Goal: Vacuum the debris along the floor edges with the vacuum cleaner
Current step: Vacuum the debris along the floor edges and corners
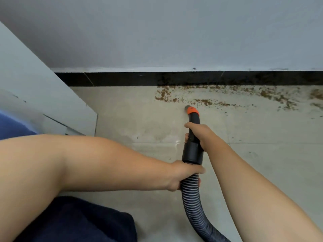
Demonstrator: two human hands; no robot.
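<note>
Right hand grips nozzle, left hand grips hose. Debris lies just ahead along skirting. Best keep tip low, sweep slowly rightward.

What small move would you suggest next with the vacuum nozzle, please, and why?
Probably ease the nozzle slightly forward into the brown debris, since its mouth sits just short of that trail, while the right hand grips the tube and the left hand grips the hose.
</note>
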